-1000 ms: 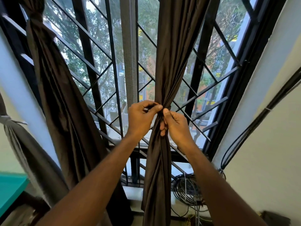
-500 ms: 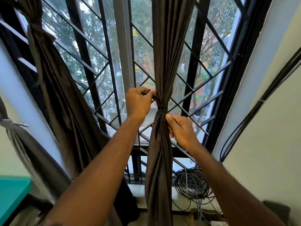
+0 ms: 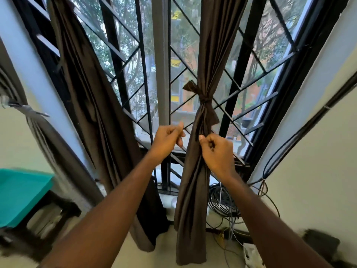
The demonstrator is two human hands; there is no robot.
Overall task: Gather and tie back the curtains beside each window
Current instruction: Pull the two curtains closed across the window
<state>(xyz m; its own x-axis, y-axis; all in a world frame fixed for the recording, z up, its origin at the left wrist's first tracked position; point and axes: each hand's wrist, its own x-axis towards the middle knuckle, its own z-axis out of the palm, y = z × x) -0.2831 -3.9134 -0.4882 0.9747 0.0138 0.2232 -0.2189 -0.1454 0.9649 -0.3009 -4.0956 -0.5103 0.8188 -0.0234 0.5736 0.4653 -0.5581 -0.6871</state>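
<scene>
A dark brown curtain (image 3: 195, 180) hangs in front of the window, gathered into a narrow bundle. A strip of the same cloth is knotted around it at the tie (image 3: 205, 100), with its two ends sticking out. My left hand (image 3: 168, 140) is below and left of the knot, apart from the cloth, with curled fingers that hold nothing. My right hand (image 3: 218, 149) is just right of the bundle below the knot, fingers curled into a fist, thumb tip against the curtain's edge. A second brown curtain (image 3: 92, 105) hangs gathered at the left.
Black diagonal window bars (image 3: 133, 55) and a grey centre post (image 3: 161, 74) stand behind the curtains. A grey curtain (image 3: 25, 111) hangs tied at the far left. A teal table (image 3: 21, 194) is at lower left. Coiled cables (image 3: 222, 200) lie on the floor at the right.
Both hands have let go of the tie and dropped below the knot. The knot now stands free around the curtain. The view has pulled back.
</scene>
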